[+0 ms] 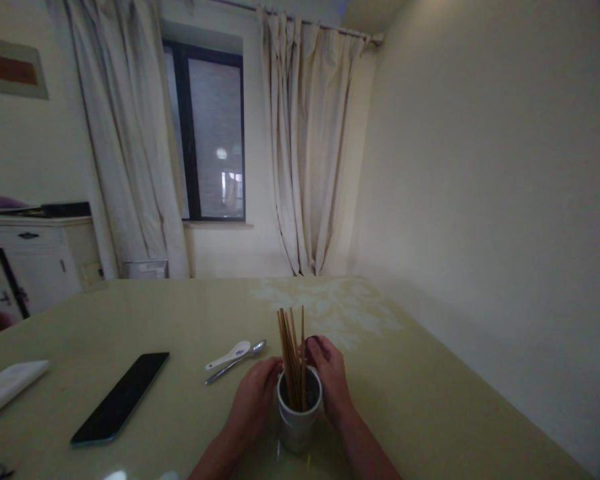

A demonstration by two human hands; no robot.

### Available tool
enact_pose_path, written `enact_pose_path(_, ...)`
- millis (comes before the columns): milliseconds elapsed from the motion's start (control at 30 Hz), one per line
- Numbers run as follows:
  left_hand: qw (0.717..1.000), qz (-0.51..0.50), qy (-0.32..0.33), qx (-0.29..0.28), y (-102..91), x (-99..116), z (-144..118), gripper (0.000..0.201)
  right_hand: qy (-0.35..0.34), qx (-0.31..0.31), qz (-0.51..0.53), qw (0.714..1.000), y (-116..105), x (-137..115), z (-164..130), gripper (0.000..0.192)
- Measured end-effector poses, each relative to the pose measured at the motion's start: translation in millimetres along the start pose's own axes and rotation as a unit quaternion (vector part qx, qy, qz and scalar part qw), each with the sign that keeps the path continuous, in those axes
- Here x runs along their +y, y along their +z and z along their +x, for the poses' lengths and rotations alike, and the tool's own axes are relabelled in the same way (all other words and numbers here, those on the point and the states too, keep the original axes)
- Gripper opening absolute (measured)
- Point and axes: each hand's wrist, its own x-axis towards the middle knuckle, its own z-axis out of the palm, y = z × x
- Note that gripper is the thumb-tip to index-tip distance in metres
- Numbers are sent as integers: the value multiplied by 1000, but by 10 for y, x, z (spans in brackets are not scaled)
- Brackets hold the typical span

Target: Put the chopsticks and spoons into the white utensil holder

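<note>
A white cylindrical holder (pixel 299 419) stands on the pale yellow-green table (pixel 430 400) near its front edge, with several brown wooden chopsticks (pixel 292 353) upright inside. My left hand (pixel 254 400) rests against the holder's left side. My right hand (pixel 330 377) wraps its right and far side, fingers curled near the rim over something small and dark. Just left of the hands lie a white ceramic spoon (pixel 229 355) and a metal spoon (pixel 236 361), side by side.
A black rectangular device (pixel 121 396) lies flat on the table's left half. White folded paper or cloth (pixel 7 387) sits at the left edge. Behind are a curtained window (pixel 205 133), a white cabinet (pixel 27 263) and a plain wall to the right.
</note>
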Motion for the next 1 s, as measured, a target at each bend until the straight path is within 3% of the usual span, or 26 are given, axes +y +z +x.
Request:
enact_pose_path(133, 972, 228, 0, 50, -261, -234, 85, 40, -108, 230, 35, 967, -352, -281, 158, 51)
enact_pose_path(200, 940, 336, -16, 55, -381, -331, 92, 39, -157, 287, 86, 941, -552, -482, 209, 49)
enact_pose_path(267, 913, 404, -37, 52, -442, -395, 79, 39, -176, 303, 154, 924, -677, -659, 215, 48)
enact_pose_path(333, 898, 436, -51, 41, -443, -423, 64, 37, -169, 289, 196, 922, -683, -767, 174, 48)
enact_pose_path(433, 897, 438, -59, 20, -398, -416, 63, 33, -148, 236, 188, 942, -501, -793, 56, 47)
enact_pose_path(567, 912, 407, -50, -8, -355, -390, 72, 31, -96, 86, 61, 990, -193, -732, -102, 42)
enact_pose_path(667, 924, 381, -27, -7, -320, -403, 64, 30, -49, -23, -9, 999, -90, -669, -154, 47)
enact_pose_path(733, 936, 350, -17, 8, -274, -410, 56, 29, -34, -24, -16, 999, -77, -581, -146, 51)
enact_pose_path(867, 978, 203, -33, 43, -131, -315, 28, 30, 17, 51, -8, 999, -66, -260, -75, 61)
enact_pose_path(933, 996, 87, -26, 23, -58, -204, 0, 31, 69, 18, -6, 997, -33, -87, -48, 63)
enact_pose_path(1000, 1000, 3, -7, -10, -8, -86, -31, 28, 106, -59, -1, 993, 17, 39, -45, 61)
